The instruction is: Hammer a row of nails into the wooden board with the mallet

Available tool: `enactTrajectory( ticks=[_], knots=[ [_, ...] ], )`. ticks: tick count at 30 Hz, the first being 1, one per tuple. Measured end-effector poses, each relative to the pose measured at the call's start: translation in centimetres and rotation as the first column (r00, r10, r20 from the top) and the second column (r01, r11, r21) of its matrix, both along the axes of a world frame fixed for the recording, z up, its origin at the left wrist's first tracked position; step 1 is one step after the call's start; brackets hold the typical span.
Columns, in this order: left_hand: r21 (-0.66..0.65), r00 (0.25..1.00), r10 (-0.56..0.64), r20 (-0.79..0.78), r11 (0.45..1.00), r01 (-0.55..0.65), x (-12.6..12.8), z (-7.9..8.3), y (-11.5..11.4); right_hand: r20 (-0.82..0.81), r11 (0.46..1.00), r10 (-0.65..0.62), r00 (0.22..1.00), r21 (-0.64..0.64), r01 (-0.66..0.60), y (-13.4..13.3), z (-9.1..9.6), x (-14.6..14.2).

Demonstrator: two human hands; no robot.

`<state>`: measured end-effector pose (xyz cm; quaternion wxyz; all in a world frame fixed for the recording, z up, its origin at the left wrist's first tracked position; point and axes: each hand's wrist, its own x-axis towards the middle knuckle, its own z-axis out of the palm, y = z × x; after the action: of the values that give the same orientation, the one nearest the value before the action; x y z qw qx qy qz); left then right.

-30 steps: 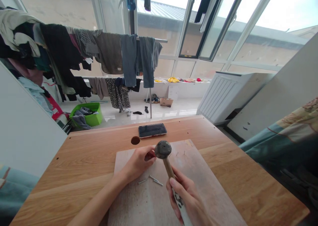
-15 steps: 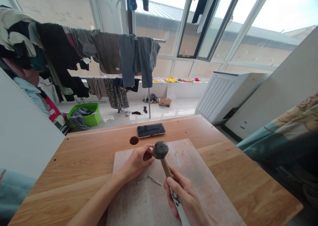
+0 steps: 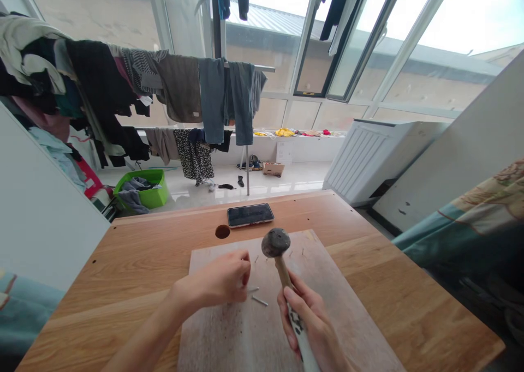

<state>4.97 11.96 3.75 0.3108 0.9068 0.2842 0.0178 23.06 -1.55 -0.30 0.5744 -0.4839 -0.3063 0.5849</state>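
My right hand (image 3: 308,313) is wrapped round the handle of a rubber mallet (image 3: 275,243), whose dark head is raised above the wooden board (image 3: 347,317). Curled fingers on my left hand (image 3: 224,276) hover low over the board's left half; whatever they may hold is hidden. Loose nails (image 3: 260,301) lie just right of those fingers, one partly covered. Along the far part of the board a row of thin nails (image 3: 303,251) stands upright, some close behind the mallet head.
Beyond the board, a phone (image 3: 250,215) lies on the wooden table (image 3: 139,257), beside a round hole (image 3: 222,231). Past the table are a clothes-laden drying rack (image 3: 248,170), a green tub (image 3: 158,195) of clothes and a white ribbed appliance (image 3: 360,154).
My left hand has come down and nearer from the upright nail row to the loose nails, its fingers curling in. The mallet has shifted slightly right, still in my right hand.
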Motion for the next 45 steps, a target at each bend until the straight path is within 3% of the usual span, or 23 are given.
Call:
enactTrajectory(
  ticks=[3,6,12,24,27,31,36,40,45],
  knots=[
    [0.008,0.995,0.099,-0.019,0.995,-0.099,-1.0,0.8,0.9,0.006,1.0,-0.007,1.0,-0.006,0.007,-0.1,-0.2,0.0],
    [0.018,0.984,0.159,0.082,0.987,-0.161,-2.1,0.9,2.0,0.014,1.0,0.002,1.0,0.002,-0.002,-0.1,-0.2,0.1],
    [0.077,0.992,0.09,0.093,0.992,-0.097,-2.1,-0.1,2.4,0.026,1.0,0.012,1.0,-0.004,-0.012,-0.2,-0.3,0.1],
    [0.225,0.997,0.07,0.015,0.972,-0.072,-1.5,0.5,1.8,0.016,1.0,0.023,1.0,0.013,-0.023,-0.1,-0.1,-0.1],
    [0.237,0.995,0.07,0.077,0.968,-0.086,-1.1,0.1,1.7,0.007,1.0,0.028,1.0,0.012,-0.029,-0.1,-0.1,-0.1],
    [0.132,0.948,0.059,0.314,0.986,-0.105,-0.6,-1.9,2.2,0.006,0.999,0.042,0.999,0.021,-0.042,-0.1,-0.1,-0.1],
    [-0.139,0.871,0.196,0.45,0.979,-0.148,-0.5,-4.8,2.6,0.003,0.998,0.057,0.998,0.025,-0.057,-0.1,0.2,-0.4],
    [-0.27,0.858,0.291,0.423,0.944,-0.187,-0.6,-4.9,2.3,-0.001,0.998,0.067,0.998,0.015,-0.067,-0.1,0.4,-0.6],
    [-0.278,0.855,0.305,0.418,0.94,-0.2,-0.4,-4.4,2.2,-0.019,0.992,0.119,0.993,0.035,-0.118,-0.1,0.4,-0.8]
  ],
)
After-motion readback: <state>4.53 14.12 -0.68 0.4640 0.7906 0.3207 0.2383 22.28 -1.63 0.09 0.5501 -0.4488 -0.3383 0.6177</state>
